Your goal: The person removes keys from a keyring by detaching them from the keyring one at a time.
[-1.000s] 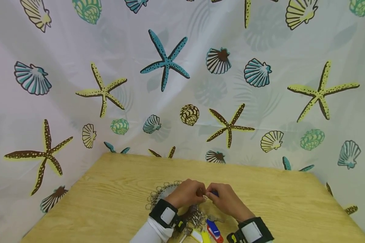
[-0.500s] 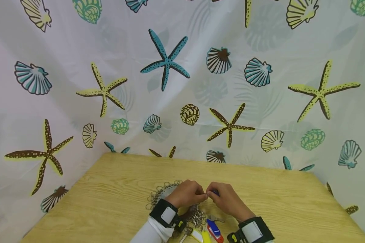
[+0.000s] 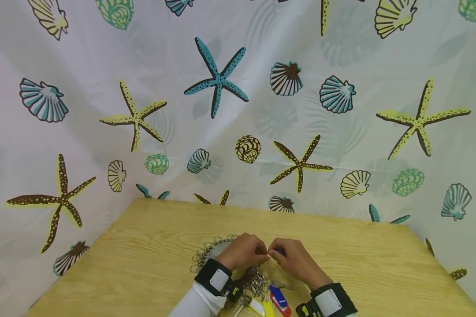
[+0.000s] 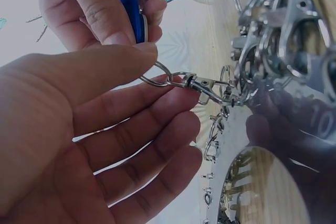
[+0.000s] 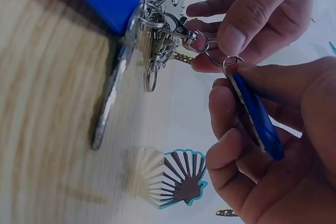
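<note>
My left hand pinches a split ring between thumb and index finger, its other fingers spread loosely below. That ring joins a metal swivel clasp, which leads to the grey disc carrying many clasps. My right hand grips a blue key tag with curled fingers. The tag's small wire ring meets the split ring where the fingertips of both hands come together. In the head view the hands hide most of the tag and both rings.
Split rings fringe the disc's outer edge. A cluster of clasps hangs near the left wrist. Toward the front lie another blue tag, a red tag, yellow tags and keys on the wooden table.
The fingertips of both hands have drawn slightly closer together, and the small pale gap between them has shrunk. Arms and tabletop things stay in place.
</note>
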The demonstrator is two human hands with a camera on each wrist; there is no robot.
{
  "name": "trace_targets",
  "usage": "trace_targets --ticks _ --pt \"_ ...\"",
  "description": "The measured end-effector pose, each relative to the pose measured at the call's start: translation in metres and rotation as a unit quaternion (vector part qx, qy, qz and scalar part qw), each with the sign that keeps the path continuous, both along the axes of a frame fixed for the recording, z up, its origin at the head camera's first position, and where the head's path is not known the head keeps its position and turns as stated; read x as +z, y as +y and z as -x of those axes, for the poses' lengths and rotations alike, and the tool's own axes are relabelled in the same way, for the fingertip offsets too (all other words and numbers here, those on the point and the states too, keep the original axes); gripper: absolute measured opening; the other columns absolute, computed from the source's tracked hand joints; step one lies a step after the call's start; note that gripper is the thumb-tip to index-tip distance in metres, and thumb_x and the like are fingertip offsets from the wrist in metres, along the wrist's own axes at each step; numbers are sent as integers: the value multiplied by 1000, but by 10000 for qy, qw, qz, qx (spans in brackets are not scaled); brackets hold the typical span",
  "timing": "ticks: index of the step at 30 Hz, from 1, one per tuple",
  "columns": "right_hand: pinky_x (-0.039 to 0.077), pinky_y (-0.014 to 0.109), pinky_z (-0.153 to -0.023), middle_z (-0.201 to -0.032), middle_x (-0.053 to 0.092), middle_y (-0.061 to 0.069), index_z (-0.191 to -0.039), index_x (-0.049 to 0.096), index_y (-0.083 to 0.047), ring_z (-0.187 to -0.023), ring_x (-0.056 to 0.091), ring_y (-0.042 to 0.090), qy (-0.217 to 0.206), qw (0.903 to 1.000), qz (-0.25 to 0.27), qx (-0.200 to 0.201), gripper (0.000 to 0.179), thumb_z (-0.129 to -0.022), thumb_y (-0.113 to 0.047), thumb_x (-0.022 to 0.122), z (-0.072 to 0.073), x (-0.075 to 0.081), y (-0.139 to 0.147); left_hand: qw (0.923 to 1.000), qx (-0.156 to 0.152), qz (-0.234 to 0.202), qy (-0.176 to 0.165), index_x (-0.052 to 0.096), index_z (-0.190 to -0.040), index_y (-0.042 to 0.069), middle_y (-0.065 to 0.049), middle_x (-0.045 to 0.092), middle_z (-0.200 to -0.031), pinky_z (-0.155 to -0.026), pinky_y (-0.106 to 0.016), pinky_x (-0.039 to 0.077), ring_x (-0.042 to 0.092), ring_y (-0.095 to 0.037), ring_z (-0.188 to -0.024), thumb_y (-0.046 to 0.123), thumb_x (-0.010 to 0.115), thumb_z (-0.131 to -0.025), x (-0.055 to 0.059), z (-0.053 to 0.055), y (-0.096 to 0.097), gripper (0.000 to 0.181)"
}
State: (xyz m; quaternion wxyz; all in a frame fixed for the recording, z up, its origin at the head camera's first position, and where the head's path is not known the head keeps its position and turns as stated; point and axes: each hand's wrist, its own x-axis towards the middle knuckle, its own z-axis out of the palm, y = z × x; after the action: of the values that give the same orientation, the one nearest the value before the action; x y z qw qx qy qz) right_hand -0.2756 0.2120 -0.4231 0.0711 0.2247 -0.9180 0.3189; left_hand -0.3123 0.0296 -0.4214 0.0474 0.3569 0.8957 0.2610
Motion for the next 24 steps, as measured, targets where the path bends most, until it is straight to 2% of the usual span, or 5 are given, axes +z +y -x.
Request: trace_targets --ticks 3,10,14,18,24 --pt "40 25 -54 -79 62 -6 -89 68 -15 -60 47 6 -10 10000 -23 6 9 -95 -12 62 0 -1 0 10000 -12 12 25 77 -98 13 10 69 -79 -61 -18 48 58 1 -65 20 71 -90 -1 0 0 12" --pt "41 25 -55 -80 62 -9 -89 68 -15 -62 48 5 27 10000 30 20 8 -94 -12 63 -1 -1 0 9994 -90 37 331 74 -95 16 11 64 -76 -60 -19 46 54 1 -64 19 73 -87 -1 -1 -2 9" --pt "41 25 -55 -80 62 -8 -90 68 -15 -61 48 5 2 10000 7 33 8 -95 -12 62 0 -2 1 9999 -93 -24 64 74 -98 15 11 65 -79 -62 -19 47 55 1 -66 20 72 -88 -2 -1 -1 11" --pt "41 25 -54 -81 63 -4 -89 67 -15 -61 49 6 7 10000 50 49 9 -96 -13 61 0 -3 3 9996 -104 -152 -236 76 -95 13 7 65 -72 -55 -20 44 53 -1 -57 27 65 -94 -1 -1 -1 17" --pt "42 25 -55 -82 64 1 -90 67 -15 -62 51 8 -78 9998 134 157 9 -96 -14 60 1 -1 4 9996 -78 -139 -234 74 -78 9 8 43 -49 -45 -21 31 36 -6 -42 29 61 -96 0 -1 -2 30"
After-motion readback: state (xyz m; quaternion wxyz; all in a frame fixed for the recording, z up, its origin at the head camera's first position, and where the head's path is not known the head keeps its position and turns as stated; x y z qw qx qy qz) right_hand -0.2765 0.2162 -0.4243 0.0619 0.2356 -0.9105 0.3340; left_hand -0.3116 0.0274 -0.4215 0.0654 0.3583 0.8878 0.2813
